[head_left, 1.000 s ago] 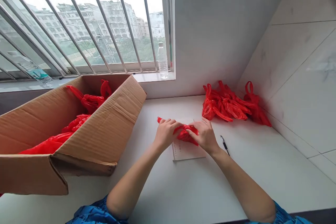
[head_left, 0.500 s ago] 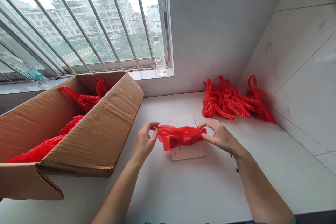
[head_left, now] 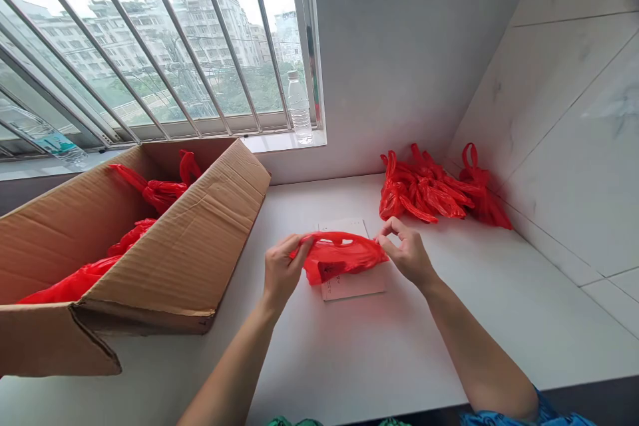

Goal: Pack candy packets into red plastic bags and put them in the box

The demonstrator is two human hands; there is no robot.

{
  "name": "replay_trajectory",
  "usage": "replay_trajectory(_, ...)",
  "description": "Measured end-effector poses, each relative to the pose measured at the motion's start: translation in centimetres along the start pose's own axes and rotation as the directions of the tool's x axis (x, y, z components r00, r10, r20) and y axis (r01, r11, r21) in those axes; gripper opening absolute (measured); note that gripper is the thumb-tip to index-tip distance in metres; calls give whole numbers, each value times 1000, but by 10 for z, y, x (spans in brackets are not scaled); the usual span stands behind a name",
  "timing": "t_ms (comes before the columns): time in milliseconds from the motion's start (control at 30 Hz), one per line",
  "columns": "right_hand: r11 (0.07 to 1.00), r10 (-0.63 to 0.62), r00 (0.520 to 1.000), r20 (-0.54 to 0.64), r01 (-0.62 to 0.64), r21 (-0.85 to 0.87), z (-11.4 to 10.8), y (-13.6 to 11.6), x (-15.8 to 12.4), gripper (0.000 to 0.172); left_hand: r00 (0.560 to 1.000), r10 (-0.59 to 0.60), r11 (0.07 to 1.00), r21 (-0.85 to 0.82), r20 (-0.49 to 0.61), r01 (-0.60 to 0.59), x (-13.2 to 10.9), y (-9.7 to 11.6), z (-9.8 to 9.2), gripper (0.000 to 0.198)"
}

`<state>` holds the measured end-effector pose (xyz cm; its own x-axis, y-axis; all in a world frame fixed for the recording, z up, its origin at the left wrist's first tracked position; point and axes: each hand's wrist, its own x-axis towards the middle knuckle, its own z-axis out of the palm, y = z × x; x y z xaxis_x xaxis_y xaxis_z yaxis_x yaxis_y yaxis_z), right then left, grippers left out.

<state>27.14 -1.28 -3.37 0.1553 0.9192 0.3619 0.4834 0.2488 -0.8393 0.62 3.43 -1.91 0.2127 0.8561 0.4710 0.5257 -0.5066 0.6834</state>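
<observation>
Stretched between my two hands is a red plastic bag (head_left: 349, 254), thin and see-through, with dark print near its lower left. My left hand (head_left: 285, 271) pinches its left end between thumb and fingers. At the opposite end, my right hand (head_left: 407, 251) pinches the bag's right corner with thumb and forefinger. Below the bag lies a white booklet (head_left: 353, 288) with small dark print, partly covered by it.
On the left stands an open cardboard box (head_left: 184, 239) with knotted red bags (head_left: 162, 194) inside. More knotted red bags (head_left: 432, 190) lie at the back right by the wall. A clear bottle (head_left: 299, 110) stands on the windowsill, behind the white table (head_left: 309, 359).
The bag's upper edge has been drawn into an arch, showing gaps along it. My right hand has shifted its pinch at the right corner. The view has moved slightly.
</observation>
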Motion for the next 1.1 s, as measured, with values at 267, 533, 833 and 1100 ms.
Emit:
replay_trajectory(267,977,-213,977,19,213,-20,17,-19,-9,31,972,-231,831,-514,27,212,-7,10,-7,35)
replay_trajectory(533,970,-228,973,31,225,90,36,-18,-15,8,984,-179,657,-744,3,122,-9,23,-7,20)
replay_trajectory(833,829,111,942,-317,88,552,17,-26,-11,14,973,-229,548,-831,-33,100,-16,26,-32,12)
replay_trajectory(1100,903,19,827,-562,227,364,-14,-17,6,35,993,106,576,-817,45,-25,-6,32,-51,8)
